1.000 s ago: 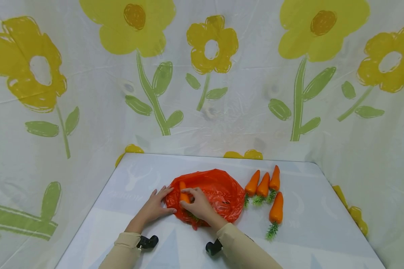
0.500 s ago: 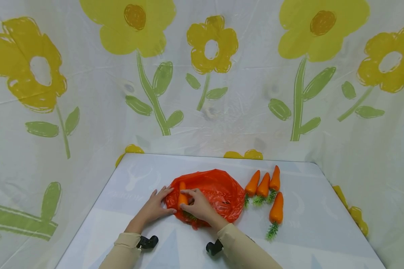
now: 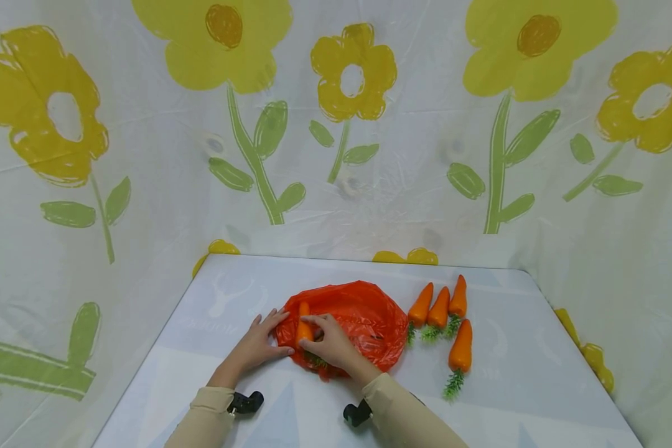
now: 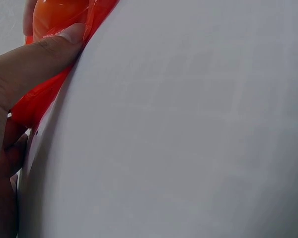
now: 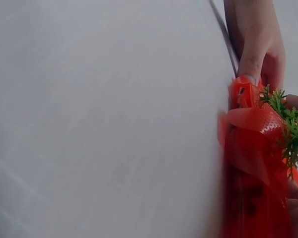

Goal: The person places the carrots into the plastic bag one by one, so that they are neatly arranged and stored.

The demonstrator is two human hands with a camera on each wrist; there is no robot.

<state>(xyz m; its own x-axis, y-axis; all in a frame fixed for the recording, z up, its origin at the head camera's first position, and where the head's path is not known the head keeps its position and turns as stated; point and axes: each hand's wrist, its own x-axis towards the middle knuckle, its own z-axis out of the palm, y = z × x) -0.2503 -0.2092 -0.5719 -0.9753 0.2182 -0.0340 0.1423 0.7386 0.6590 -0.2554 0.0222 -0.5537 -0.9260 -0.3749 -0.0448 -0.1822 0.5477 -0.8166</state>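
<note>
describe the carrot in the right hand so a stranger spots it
On the white table lies a crumpled red plastic bag. At its left side, the right hand pinches a tapered orange carrot. Unlike the four carrots right of the bag, it's held.

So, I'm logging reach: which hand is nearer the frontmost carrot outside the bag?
Right. The right hand is left of that frontmost carrot, pinching another carrot at the red bag; the left hand is farther left, touching the bag's left side.

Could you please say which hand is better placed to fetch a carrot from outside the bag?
Probably the right hand, nearer the loose carrots, while the left hand is at the left edge of the bag. The right must first release its held carrot.
</note>
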